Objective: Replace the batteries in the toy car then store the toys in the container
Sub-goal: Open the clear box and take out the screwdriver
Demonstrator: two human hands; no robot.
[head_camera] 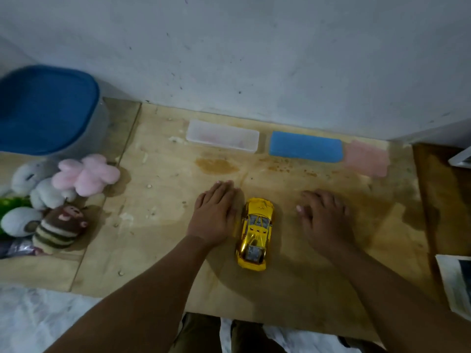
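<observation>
Yellow car [254,233] upright on surface [158,225], long axis 12-to-6, nose toward 12, left hand [214,212] flat at its 9, right hand [323,220] flat, empty, at 3

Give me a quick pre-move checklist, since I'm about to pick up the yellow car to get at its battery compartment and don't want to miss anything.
1. Yellow toy car within reach, between both hands: ok.
2. Left hand free, flat on the board beside the car: ok.
3. Right hand free, resting open on the board: ok.
4. Car turned underside up for the battery cover: not ok, it stands on its wheels.
5. New batteries in sight: cannot tell; the clear box and blue box show no readable contents.
6. Blue-lidded container open for the plush toys: not ok, lid is on.
</observation>
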